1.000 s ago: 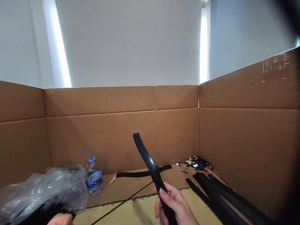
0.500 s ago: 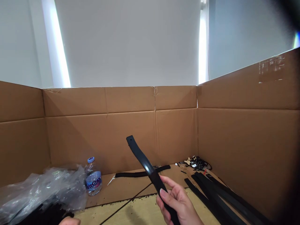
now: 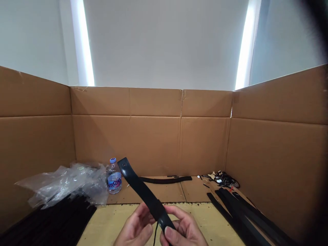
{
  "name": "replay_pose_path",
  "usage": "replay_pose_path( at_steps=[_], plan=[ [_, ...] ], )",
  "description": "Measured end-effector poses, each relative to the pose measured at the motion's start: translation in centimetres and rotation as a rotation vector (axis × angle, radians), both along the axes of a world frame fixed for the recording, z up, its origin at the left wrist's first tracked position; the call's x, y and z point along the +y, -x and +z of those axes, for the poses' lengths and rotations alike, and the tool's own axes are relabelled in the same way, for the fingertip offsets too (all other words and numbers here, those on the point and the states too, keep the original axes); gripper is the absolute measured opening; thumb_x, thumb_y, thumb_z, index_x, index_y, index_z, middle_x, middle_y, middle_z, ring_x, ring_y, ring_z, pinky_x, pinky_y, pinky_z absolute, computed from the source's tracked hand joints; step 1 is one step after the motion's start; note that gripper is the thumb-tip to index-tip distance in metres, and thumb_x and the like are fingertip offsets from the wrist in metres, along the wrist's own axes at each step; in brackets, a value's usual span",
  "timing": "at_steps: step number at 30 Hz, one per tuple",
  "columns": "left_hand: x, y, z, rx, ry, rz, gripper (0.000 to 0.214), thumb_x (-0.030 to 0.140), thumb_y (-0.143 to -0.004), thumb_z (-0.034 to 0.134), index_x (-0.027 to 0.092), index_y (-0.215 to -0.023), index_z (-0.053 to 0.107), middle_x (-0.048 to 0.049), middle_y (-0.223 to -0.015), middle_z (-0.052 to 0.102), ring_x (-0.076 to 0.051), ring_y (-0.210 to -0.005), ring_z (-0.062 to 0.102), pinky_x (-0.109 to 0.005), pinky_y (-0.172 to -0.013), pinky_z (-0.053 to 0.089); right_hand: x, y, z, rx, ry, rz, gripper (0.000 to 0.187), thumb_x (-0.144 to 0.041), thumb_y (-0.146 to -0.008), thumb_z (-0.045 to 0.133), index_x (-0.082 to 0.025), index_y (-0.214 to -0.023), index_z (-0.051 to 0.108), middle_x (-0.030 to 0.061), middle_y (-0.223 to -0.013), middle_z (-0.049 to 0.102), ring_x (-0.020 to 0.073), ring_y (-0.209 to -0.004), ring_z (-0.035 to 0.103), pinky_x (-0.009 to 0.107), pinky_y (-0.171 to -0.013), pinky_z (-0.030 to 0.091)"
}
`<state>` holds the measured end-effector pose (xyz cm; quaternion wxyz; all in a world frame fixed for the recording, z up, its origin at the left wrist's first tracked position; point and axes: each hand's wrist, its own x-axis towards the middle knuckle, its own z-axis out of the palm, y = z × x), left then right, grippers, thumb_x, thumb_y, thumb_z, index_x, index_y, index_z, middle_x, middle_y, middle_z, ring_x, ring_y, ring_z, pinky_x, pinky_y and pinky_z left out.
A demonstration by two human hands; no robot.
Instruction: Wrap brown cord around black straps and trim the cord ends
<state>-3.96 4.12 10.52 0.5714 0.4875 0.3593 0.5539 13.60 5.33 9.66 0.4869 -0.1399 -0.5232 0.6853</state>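
A flat black curved bar [image 3: 139,188] with a hole near its upper end slants up and to the left from my hands. My right hand [image 3: 183,230] is closed round its lower end, thumb on top. My left hand [image 3: 134,228] has come up beside it, and its fingers pinch the bar just above the right hand. Both hands are at the bottom middle of the view, over a pale wooden board [image 3: 112,225].
Cardboard walls [image 3: 153,136] enclose the work area. A small water bottle [image 3: 114,177] stands at the back left beside crumpled clear plastic [image 3: 66,184] over a stack of black bars [image 3: 51,222]. More black bars [image 3: 241,215] lie at right, small hardware [image 3: 221,178] behind them, a black foam tube [image 3: 166,179] at the back.
My left hand rose from the lower left and took hold of the bar. The bar tilted lower and further left. The camera view shifted, showing more of the left side.
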Motion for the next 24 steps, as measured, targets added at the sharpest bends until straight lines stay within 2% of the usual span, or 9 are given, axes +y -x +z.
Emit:
replay_pose_path(
  at_steps=[2,5,9,14,17,21,24],
  plan=[
    [-0.4,-1.3,0.2,-0.009,-0.022,0.016,0.044,0.048,-0.064,0.078,0.032,-0.104,0.072,-0.0051,-0.113,0.069,-0.031,-0.113,0.058,-0.039,-0.100,0.044,-0.3,0.5,-0.1,0.019,0.010,0.003,0.067,-0.053,-0.068,0.078,-0.014,-0.116,0.054,0.0008,-0.056,0.062,0.0081,-0.045,0.049,0.021,-0.049,0.035],
    [-0.7,-2.2,1.5,0.047,-0.064,0.056,0.046,0.046,-0.063,0.080,0.022,-0.102,0.072,-0.0098,-0.105,0.070,-0.028,-0.099,0.062,-0.036,-0.092,0.048,-0.4,0.9,-0.1,0.022,0.045,-0.025,0.068,-0.053,-0.067,0.078,-0.013,-0.117,0.054,0.0009,-0.055,0.063,0.0069,-0.041,0.047,0.018,-0.043,0.033],
    [-0.9,-2.9,4.0,0.146,-0.044,-0.017,0.050,0.048,-0.071,0.074,0.017,-0.110,0.067,-0.0097,-0.097,0.070,-0.018,-0.070,0.060,-0.028,-0.067,0.049,-0.4,0.5,0.3,0.009,0.076,-0.100,0.071,-0.053,-0.071,0.075,-0.011,-0.122,0.050,0.0015,-0.056,0.064,0.0057,-0.033,0.043,0.016,-0.034,0.030],
    [-0.7,-3.8,6.1,0.243,-0.182,-0.070,0.031,0.038,-0.079,0.069,0.016,-0.101,0.070,-0.0069,-0.094,0.071,-0.020,-0.082,0.060,-0.030,-0.082,0.046,-1.1,-0.1,1.9,-0.126,0.054,-0.262,0.073,-0.056,-0.072,0.071,-0.013,-0.125,0.045,-0.0004,-0.060,0.064,0.0068,-0.031,0.045,0.016,-0.028,0.035],
    [-0.8,-4.0,6.2,0.269,-0.172,-0.098,0.029,0.038,-0.078,0.069,0.015,-0.097,0.070,-0.0068,-0.089,0.071,-0.020,-0.081,0.061,-0.029,-0.078,0.047,-1.7,-0.2,2.5,-0.355,0.054,-0.364,0.072,-0.054,-0.064,0.079,-0.017,-0.116,0.045,-0.0051,-0.056,0.060,0.0089,-0.030,0.049,0.015,-0.026,0.035],
    [-0.8,-4.4,5.3,0.250,-0.129,-0.144,0.030,0.042,-0.079,0.067,0.012,-0.083,0.070,-0.0048,-0.066,0.067,-0.017,-0.059,0.058,-0.026,-0.060,0.044,-1.8,-0.2,2.1,-0.487,-0.042,-0.496,0.051,-0.059,-0.079,0.061,-0.019,-0.106,0.044,-0.0054,-0.056,0.058,0.0088,-0.030,0.048,0.015,-0.026,0.035],
    [-0.6,-4.3,4.8,0.219,-0.110,-0.087,0.029,0.040,-0.072,0.074,0.012,-0.076,0.069,-0.0043,-0.065,0.065,-0.016,-0.060,0.057,-0.023,-0.058,0.042,-1.5,-0.5,1.8,-0.459,-0.121,-0.505,0.044,-0.057,-0.083,0.058,-0.017,-0.100,0.050,-0.0017,-0.066,0.059,0.0082,-0.035,0.052,0.016,-0.029,0.037]
  ],
)
